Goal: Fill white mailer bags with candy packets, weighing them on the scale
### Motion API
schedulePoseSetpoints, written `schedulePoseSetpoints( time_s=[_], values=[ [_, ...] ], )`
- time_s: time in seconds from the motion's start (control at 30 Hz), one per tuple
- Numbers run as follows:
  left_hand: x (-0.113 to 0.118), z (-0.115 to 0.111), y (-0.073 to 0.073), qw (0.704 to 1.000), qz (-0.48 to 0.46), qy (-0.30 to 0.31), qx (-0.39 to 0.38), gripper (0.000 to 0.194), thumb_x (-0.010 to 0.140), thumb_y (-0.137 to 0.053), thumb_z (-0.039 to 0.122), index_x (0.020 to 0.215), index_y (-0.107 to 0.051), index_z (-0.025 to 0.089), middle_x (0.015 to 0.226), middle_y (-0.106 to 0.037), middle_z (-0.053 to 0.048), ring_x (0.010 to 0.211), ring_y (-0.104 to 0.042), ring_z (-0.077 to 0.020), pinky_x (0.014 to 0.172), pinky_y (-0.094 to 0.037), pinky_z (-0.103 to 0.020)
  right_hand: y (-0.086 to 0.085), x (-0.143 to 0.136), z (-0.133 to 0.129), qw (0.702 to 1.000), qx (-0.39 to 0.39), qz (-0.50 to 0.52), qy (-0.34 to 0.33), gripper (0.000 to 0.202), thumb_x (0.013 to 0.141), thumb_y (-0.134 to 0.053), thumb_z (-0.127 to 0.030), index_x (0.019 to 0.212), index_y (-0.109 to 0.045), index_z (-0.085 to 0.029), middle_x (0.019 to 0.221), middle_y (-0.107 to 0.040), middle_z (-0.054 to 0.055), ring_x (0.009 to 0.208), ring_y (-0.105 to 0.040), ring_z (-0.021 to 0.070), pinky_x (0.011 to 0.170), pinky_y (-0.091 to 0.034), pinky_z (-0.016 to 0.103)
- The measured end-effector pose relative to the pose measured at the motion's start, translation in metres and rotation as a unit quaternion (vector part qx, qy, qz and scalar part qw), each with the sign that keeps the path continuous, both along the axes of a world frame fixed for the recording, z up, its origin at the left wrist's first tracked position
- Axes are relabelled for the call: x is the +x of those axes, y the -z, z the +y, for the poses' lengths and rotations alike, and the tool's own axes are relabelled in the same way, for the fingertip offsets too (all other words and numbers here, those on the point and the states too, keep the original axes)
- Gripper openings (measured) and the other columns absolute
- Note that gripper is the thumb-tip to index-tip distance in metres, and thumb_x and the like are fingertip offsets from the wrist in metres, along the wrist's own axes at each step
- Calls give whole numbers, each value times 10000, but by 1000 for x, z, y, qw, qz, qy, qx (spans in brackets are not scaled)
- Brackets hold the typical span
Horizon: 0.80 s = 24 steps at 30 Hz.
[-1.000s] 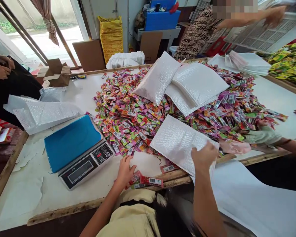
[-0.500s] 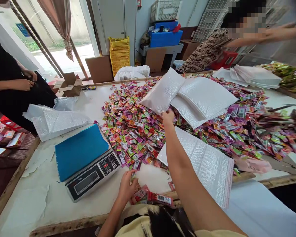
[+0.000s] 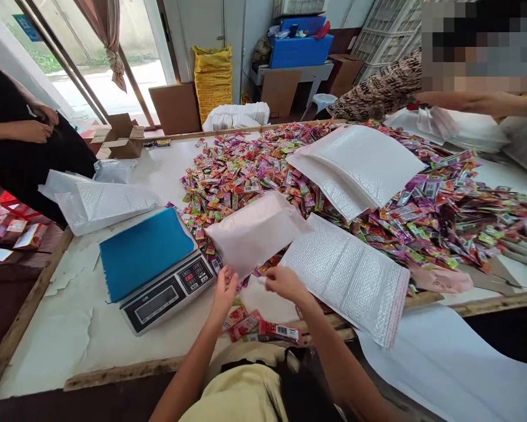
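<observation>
The hands [image 3: 286,285] are apart beside a plump mailer [image 3: 255,235], contents hidden, grip unclear

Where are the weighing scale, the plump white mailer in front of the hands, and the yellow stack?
Weighing scale [image 3: 151,261], head view: on its blue top.
Plump white mailer [image 3: 257,231], head view: middle of its upper side.
Yellow stack [image 3: 213,88], head view: on its front.

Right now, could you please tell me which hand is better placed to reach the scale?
Probably the left hand: it is close to the scale, while the right hand is farther away.
</observation>
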<state>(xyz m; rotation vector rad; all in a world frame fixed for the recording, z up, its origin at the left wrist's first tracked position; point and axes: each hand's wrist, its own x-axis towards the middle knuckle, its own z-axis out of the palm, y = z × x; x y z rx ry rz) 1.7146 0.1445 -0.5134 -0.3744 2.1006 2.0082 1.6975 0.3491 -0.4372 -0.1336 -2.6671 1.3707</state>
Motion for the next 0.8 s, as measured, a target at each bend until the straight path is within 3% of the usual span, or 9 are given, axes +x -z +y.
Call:
schedulePoseSetpoints(
  time_s=[0.1,0.17,0.2,0.33,0.43,0.5,0.6,0.7,0.8],
  values=[
    [-9,8,-3,999,-19,-36,2,698,836,-613,673,1305,-449,183,1192,-601,-166,1139,-610,-267,977,-516,-418,-26,-15,34,997,38,37,59,260,774,-627,-485,820,-699,-240,804,-724,94,718,-651,277,638,-479,393],
    [-12,14,-5,998,-28,-61,-4,657,867,-600,642,1326,-422,207,1238,-581,-157,1185,-590,-255,1011,-500,-405,-38,-42,45,984,72,96,134,451,777,-613,-532,1066,-676,-191,1152,-695,176,1028,-626,338,810,-491,452],
    [-13,17,-7,997,-38,-73,-7,654,875,-601,628,1342,-409,212,1277,-561,-160,1219,-574,-255,1037,-486,-405,-43,-56,47,980,80,107,148,514,739,-641,-545,1088,-662,-169,1197,-672,197,1068,-603,350,836,-486,461],
    [-16,25,-10,991,-74,-113,-13,698,871,-621,593,1387,-385,186,1441,-430,-205,1397,-433,-278,1174,-362,-419,-61,-89,26,998,27,58,12,268,728,-616,-452,788,-644,-192,778,-688,83,723,-586,237,672,-460,353],
    [-13,29,-11,989,-80,-126,8,664,898,-555,614,1383,-422,180,1523,-373,-203,1484,-331,-271,1235,-270,-413,-89,-78,-2,987,-4,137,-80,174,783,-590,-348,691,-600,-201,658,-620,15,643,-534,173,621,-400,286],
    [-10,34,-15,989,-85,-110,41,647,919,-459,668,1357,-481,192,1513,-443,-180,1456,-395,-282,1209,-330,-442,-116,-64,-17,972,-12,211,-100,195,810,-615,-320,665,-567,-199,621,-553,-10,619,-488,144,604,-363,265],
    [-3,44,-30,971,-88,-55,217,779,860,-399,804,1340,-553,210,1445,-567,-157,1367,-521,-326,1119,-451,-494,-157,-47,-34,949,-21,274,-157,255,850,-640,-291,644,-521,-200,568,-424,-40,556,-389,109,561,-312,255],
    [4,47,-52,913,-73,-32,399,904,736,-538,870,1353,-582,211,1446,-588,-141,1394,-498,-362,1135,-445,-513,-187,-37,-45,930,-10,306,-202,265,868,-652,-236,654,-497,-205,587,-420,-41,565,-406,109,570,-333,257],
    [9,31,-71,907,-76,-73,408,849,715,-628,823,1299,-632,208,1402,-632,-120,1383,-515,-354,1137,-454,-496,-204,-35,-56,916,-19,343,-207,245,896,-632,-242,693,-497,-217,636,-466,-30,603,-454,122,584,-362,260]
  ],
)
